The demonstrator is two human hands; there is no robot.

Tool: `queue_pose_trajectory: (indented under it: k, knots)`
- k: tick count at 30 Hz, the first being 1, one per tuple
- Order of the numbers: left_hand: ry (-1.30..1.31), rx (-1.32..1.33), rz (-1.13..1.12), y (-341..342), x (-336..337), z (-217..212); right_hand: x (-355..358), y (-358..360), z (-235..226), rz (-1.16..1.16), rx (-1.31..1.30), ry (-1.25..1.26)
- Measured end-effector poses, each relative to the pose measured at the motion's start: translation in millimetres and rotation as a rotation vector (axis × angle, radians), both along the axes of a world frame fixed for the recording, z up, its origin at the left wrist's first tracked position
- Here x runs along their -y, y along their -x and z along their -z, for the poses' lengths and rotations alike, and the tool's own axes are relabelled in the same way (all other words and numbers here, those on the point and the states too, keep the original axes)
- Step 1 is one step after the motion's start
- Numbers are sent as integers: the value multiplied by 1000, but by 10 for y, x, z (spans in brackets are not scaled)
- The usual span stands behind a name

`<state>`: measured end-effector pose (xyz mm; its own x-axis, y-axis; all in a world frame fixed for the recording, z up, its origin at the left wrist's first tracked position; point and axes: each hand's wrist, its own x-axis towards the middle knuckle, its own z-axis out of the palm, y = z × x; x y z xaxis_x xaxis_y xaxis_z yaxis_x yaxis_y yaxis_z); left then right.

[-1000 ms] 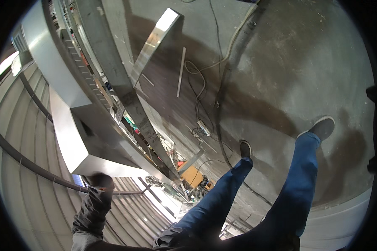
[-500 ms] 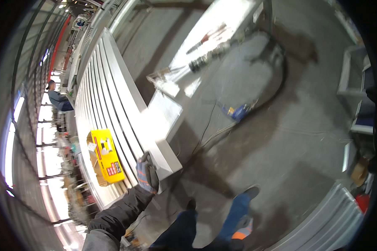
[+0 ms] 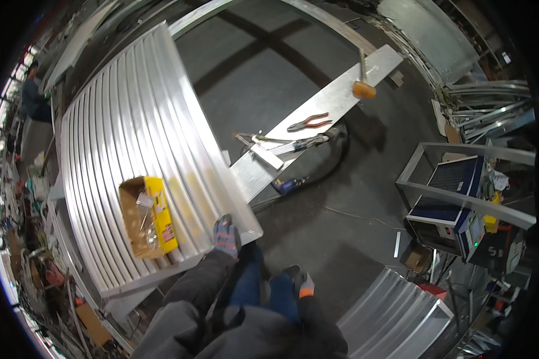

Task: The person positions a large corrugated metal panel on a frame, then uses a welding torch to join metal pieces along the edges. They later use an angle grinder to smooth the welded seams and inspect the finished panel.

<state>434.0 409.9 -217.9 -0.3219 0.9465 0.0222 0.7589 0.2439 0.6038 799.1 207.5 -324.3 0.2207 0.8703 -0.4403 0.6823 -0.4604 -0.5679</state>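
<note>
My left hand [image 3: 226, 235], in a grey and dark glove, lies on the near right corner of a ribbed silver metal panel [image 3: 135, 119]. Its fingers stretch forward over the surface and hold nothing visible. A yellow open-topped cardboard box [image 3: 167, 222] stands on the panel to the left of that hand, with a clear bag and small shiny pieces inside. Low beside my right leg hangs my right hand [image 3: 306, 286], gloved with an orange cuff. Its fingers are too small and partly hidden to read.
Past the panel, a metal plank [image 3: 341, 93] carries red-handled pliers [image 3: 309, 123] and an orange-headed mallet [image 3: 364, 90]. A blue power tool [image 3: 288, 185] lies beside it. Dark blue machine [image 3: 440, 230] at right; another ribbed panel [image 3: 395, 308] lower right. A person [image 3: 35, 99] is far left.
My view has swung, bringing the whole panel, the mallet and the machine into sight. My left hand stays at the panel's near corner; my right stays low by my leg.
</note>
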Motion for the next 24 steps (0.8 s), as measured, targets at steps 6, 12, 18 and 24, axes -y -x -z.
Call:
queue_pose_trajectory:
  k: [6, 12, 18, 24]
  knots:
    - [-40, -153, -5, -110, -11, -212, -1454, 851, -1145, -197, -14, 28]
    - [181, 633, -187, 115, 817, -1331, -2509, 2241, -2676, -461, -486, -9]
    - [-2, 896, -767, 465, 1591, -2033, -3312, 4093, -3414, -1070, -555, -385]
    - [-145, 292, -871, 724, 1567, -1963, -3680, 5698, -3309, -1792, 177, -332]
